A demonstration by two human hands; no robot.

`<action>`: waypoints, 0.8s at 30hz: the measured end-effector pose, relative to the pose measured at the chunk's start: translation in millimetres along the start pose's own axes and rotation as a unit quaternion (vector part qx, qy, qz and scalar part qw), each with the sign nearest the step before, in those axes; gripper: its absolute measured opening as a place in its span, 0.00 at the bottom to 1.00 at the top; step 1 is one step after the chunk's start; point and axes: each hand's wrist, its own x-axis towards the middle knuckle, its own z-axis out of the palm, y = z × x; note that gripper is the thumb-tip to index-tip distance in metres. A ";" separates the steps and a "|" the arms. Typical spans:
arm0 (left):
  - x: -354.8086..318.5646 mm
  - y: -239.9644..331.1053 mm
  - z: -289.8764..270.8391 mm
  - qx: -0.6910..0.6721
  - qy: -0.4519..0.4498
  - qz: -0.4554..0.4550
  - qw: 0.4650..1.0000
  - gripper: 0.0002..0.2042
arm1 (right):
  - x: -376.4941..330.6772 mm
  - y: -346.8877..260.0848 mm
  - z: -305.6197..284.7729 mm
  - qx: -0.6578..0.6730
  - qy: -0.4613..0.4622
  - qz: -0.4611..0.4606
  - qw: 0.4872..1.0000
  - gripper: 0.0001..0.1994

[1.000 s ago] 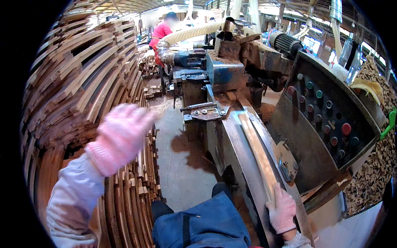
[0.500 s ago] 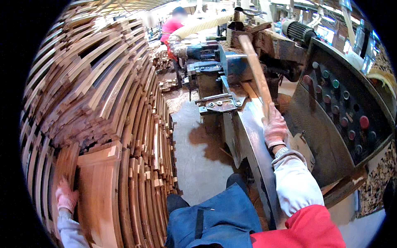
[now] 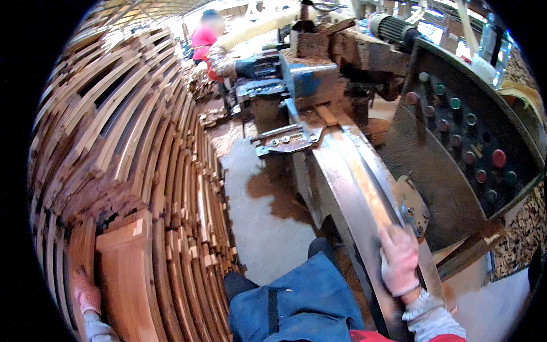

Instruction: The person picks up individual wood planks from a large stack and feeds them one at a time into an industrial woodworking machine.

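My right hand [image 3: 399, 259], in a pinkish work glove, is closed on the near end of a wooden strip [image 3: 360, 176]. The strip lies lengthwise on the metal bed [image 3: 336, 171] of a woodworking machine, pointing toward its blue housing [image 3: 310, 80]. Another wooden piece [image 3: 326, 115] lies ahead, partly under the housing. At the lower left my gloved left hand [image 3: 87, 295] rests against a reddish-brown board [image 3: 83, 245] in the stack, fingers loosely apart. A wider board [image 3: 125, 279] stands just right of it.
Tall stacks of curved wooden strips [image 3: 122, 131] fill the left side. A control panel [image 3: 456, 137] with several buttons stands at the right. A metal bracket [image 3: 285, 141] juts from the bed's left side. A person in red [image 3: 204, 43] is farther back, beside a pale hose [image 3: 256, 31].
The wooden strip has come down from a raised, tilted position onto the metal bed. My right hand has moved lower and nearer with it. My left hand stays by the stack, slightly lower in view.
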 end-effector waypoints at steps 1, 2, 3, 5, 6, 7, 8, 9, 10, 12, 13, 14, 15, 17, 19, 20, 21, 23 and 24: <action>-12.1 17.5 -38.7 -0.001 -0.008 0.033 0.999 0.44 | 11.1 6.2 15.4 -0.012 0.004 -0.003 1.000 0.25; -28.1 34.4 -85.3 -0.077 -0.066 -0.005 0.995 0.45 | 25.7 13.3 25.0 -0.019 -0.031 0.023 0.999 0.26; -58.5 38.8 -123.7 -0.151 -0.075 -0.053 0.984 0.46 | 47.5 20.8 38.3 -0.017 -0.061 0.043 0.997 0.27; -103.0 22.8 -147.7 -0.189 -0.014 -0.035 0.981 0.44 | 94.7 33.5 75.3 -0.027 -0.054 0.022 0.998 0.24; -111.2 9.8 -140.2 -0.141 0.048 0.015 0.989 0.44 | 111.0 40.0 92.9 -0.026 -0.048 0.016 0.998 0.23; -115.0 -4.2 -127.2 -0.092 0.109 0.068 0.987 0.44 | 124.2 45.3 107.7 -0.027 -0.042 0.013 0.999 0.23; -123.7 -16.0 -118.2 -0.038 0.167 0.120 0.978 0.44 | 137.0 47.1 123.9 -0.025 -0.037 0.008 0.999 0.22; -127.2 -16.3 -124.9 -0.010 0.158 0.135 0.978 0.45 | 151.5 48.4 136.5 -0.012 -0.036 0.015 0.999 0.22; -147.3 21.1 -176.1 -0.041 0.190 0.186 0.963 0.41 | 162.9 52.5 142.9 -0.014 -0.038 0.026 0.999 0.21; -192.2 69.5 -253.5 -0.095 0.307 0.307 0.896 0.34 | 187.9 43.1 141.7 0.002 -0.034 0.052 0.998 0.21; -192.2 94.8 -277.3 -0.097 0.362 0.360 0.854 0.30 | 191.1 47.2 146.7 0.004 0.014 0.049 0.999 0.21; -197.3 121.1 -295.2 -0.082 0.401 0.390 0.825 0.28 | 188.9 26.6 149.6 0.148 0.055 0.057 0.986 0.22; -200.7 154.3 -321.8 -0.080 0.410 0.433 0.799 0.25 | 188.0 12.4 141.0 0.233 0.119 -0.042 0.964 0.24; -215.9 194.6 -354.8 -0.097 0.411 0.527 0.738 0.23 | 181.7 -72.7 65.7 0.467 0.020 -0.119 0.876 0.28; -219.6 256.3 -374.8 -0.107 0.445 0.590 0.665 0.20 | 164.1 -102.0 8.8 0.388 -0.020 -0.234 0.891 0.44; -228.9 283.6 -386.6 -0.100 0.483 0.588 0.641 0.20 | 152.6 -110.3 -14.1 0.391 -0.085 -0.221 0.889 0.48; -244.3 301.3 -407.5 -0.066 0.480 0.608 0.628 0.20 | 140.8 -112.0 -23.3 0.389 -0.118 -0.193 0.893 0.49; -251.3 325.2 -419.9 -0.092 0.529 0.621 0.572 0.23 | 106.8 -102.3 -36.3 0.366 -0.152 -0.048 0.917 0.49; -252.5 329.4 -428.3 -0.140 0.563 0.609 0.541 0.23 | 82.6 -90.6 -46.0 0.313 -0.116 -0.015 0.943 0.49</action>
